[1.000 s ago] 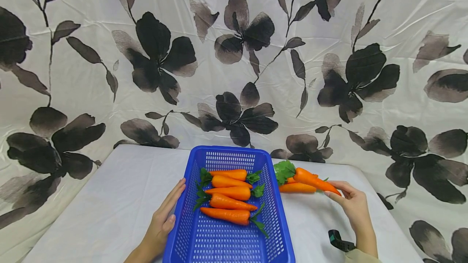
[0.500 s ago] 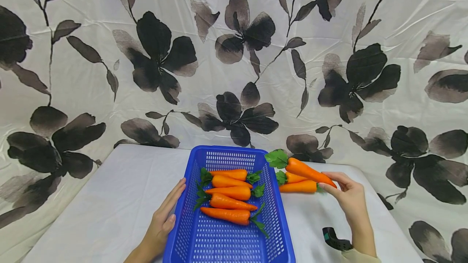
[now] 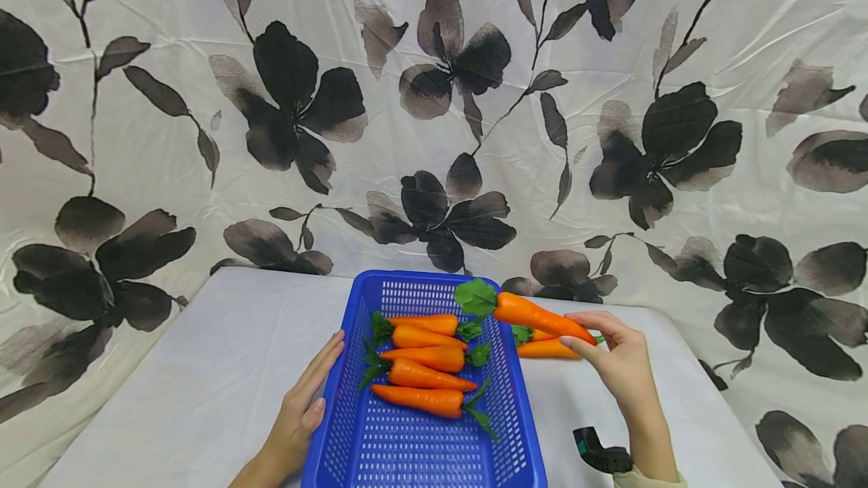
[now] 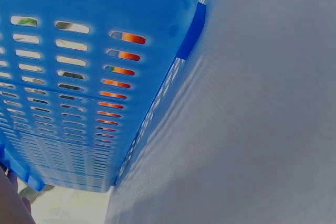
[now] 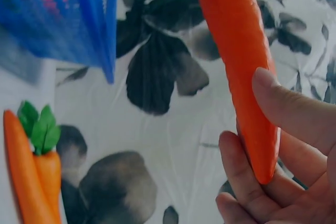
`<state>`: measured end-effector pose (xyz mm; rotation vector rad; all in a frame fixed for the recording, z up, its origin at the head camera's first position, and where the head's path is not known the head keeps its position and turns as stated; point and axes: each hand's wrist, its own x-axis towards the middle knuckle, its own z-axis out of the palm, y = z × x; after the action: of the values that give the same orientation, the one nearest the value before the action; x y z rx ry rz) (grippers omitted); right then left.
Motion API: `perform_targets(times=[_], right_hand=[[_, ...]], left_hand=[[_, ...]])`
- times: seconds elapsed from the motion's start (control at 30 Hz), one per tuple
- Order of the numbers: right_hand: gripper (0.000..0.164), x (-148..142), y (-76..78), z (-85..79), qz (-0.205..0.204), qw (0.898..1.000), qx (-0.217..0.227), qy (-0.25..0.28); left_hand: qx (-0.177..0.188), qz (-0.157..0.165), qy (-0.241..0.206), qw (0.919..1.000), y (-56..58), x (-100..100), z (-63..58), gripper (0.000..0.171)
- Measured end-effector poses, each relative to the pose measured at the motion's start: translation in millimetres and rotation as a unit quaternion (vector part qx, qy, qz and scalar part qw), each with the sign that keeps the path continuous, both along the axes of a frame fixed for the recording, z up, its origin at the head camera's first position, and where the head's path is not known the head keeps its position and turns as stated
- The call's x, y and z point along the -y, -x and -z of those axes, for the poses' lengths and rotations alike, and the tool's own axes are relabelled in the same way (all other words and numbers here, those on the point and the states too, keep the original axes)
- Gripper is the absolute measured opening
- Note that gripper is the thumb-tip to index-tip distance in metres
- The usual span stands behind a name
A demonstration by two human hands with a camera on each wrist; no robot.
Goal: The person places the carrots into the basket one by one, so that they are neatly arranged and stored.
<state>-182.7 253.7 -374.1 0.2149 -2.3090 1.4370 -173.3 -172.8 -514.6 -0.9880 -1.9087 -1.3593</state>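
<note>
My right hand [image 3: 620, 356] pinches an orange carrot [image 3: 536, 315] near its thin tip, thumb on one side and fingers on the other. The carrot's green leafy end reaches over the right rim of a blue slotted plastic basket [image 3: 423, 458]. In the right wrist view the held carrot [image 5: 241, 66] hangs above the wall-side of the table, its leaves mostly cut off. My left hand [image 3: 298, 405] lies along the basket's left outer side with fingers straight. Several carrots [image 3: 427, 375] with green tops lie in a stacked row inside the basket.
Two more carrots [image 5: 31, 171] lie on the white tabletop [image 3: 590, 413] right of the basket, partly behind the held one in the head view. A floral cloth [image 3: 434, 134] hangs behind the table. A black band [image 3: 600, 454] is at my right wrist.
My right hand has lifted the carrot off the pile at the right and carried it left, its leaves now over the basket. The left hand and basket have stayed put.
</note>
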Motion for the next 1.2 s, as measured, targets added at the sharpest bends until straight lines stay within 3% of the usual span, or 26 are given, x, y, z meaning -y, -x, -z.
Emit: perform_targets(times=[0.23,0.7,0.93,1.2], right_hand=[[0.028,24,-6.4,-6.1,-0.024,1.0,-0.003,-0.02],[0.026,65,-19.6,-19.8,-0.059,0.995,0.075,-0.015],[0.022,82,-17.4,-30.5,-0.09,0.99,0.08,-0.073],[0.019,102,-9.8,-29.7,-0.121,0.978,0.081,-0.149]], left_hand=[[0.003,0.0,0.003,1.0,0.3,0,-0.4,0.053],[-0.007,0.002,-0.002,1.0,1.1,0,0.5,0.052],[-0.03,0.003,-0.013,0.9995,2.9,0,1.5,0.052],[-0.018,0.007,-0.011,0.9998,1.8,0,0.6,0.052]])
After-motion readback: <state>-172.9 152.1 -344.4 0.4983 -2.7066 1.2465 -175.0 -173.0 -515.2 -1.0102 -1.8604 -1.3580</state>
